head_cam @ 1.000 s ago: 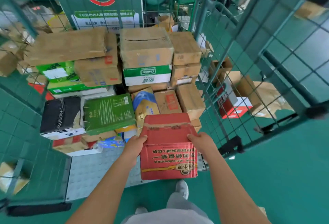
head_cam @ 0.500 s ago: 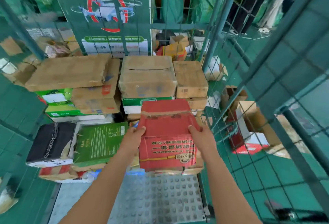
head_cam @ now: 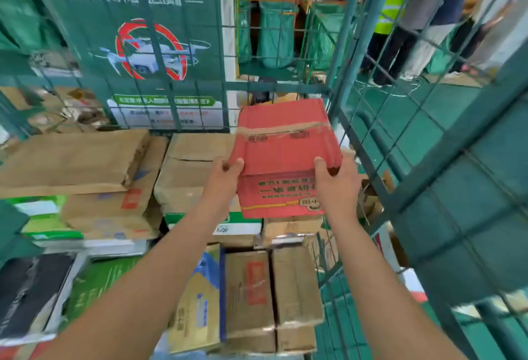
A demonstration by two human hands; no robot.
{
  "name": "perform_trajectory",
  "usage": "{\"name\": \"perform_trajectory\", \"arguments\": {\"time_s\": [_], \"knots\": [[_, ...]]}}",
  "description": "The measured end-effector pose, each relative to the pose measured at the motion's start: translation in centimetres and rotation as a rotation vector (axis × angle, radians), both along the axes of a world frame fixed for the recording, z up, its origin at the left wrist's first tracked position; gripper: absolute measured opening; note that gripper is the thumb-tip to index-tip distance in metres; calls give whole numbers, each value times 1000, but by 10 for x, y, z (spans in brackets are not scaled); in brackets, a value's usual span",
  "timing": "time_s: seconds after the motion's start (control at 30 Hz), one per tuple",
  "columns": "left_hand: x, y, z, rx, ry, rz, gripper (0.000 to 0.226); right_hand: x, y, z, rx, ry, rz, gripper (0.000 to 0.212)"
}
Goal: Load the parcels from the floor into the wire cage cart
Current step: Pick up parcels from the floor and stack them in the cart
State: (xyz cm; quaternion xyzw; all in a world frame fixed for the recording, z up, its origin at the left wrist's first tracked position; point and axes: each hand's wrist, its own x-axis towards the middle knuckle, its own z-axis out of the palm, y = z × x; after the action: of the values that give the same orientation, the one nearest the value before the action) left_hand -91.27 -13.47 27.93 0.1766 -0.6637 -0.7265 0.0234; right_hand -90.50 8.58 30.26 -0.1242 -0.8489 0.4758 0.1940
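Head view: a red carton (head_cam: 281, 156), sealed across its top with a strip of clear tape, is held in the air inside the green wire cage cart (head_cam: 368, 142), close to the cart's right mesh wall and above the stacked parcels. The left hand (head_cam: 225, 179) grips the carton's left edge and the right hand (head_cam: 337, 185) its right edge; on both, the thumb lies over the top face and the fingers curl beneath, largely hidden by the carton. Directly below and behind the carton lies a large brown taped box (head_cam: 194, 171); to the left, a long flat brown carton (head_cam: 71, 162) tops a pile that includes a green-and-white box (head_cam: 40, 216). Nearer the camera lie a brown box with a red label (head_cam: 248, 291), a blue-and-tan box (head_cam: 200, 308) and a black parcel (head_cam: 31, 291). Beyond the rear mesh hangs a green banner with a crossed-out drone symbol (head_cam: 151, 51); several standing people (head_cam: 414, 16) are visible through the right mesh.
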Motion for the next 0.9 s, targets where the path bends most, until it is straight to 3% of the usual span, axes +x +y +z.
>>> {"name": "perform_trajectory", "arguments": {"time_s": [0.07,0.17,0.23,0.37,0.63,0.83,0.9], "knots": [[-37,10,0,-31,-4,19,30,-37,10,7,84,5,2,51],[-80,27,2,-86,27,51,20,-85,22,7,119,-15,25,64],[-100,39,-5,-116,48,21,28,-102,26,-10,167,-101,89,79],[-122,56,-35,-387,106,-195,46,-114,22,-55,493,-355,336,90],[-126,60,-40,-504,27,-279,51,-131,16,-84,623,-460,304,112],[-128,48,-24,-510,-7,-398,69,-136,9,-42,627,-700,327,106],[-112,47,-12,-508,22,-356,67,-126,-2,-24,580,-667,322,96]]}}
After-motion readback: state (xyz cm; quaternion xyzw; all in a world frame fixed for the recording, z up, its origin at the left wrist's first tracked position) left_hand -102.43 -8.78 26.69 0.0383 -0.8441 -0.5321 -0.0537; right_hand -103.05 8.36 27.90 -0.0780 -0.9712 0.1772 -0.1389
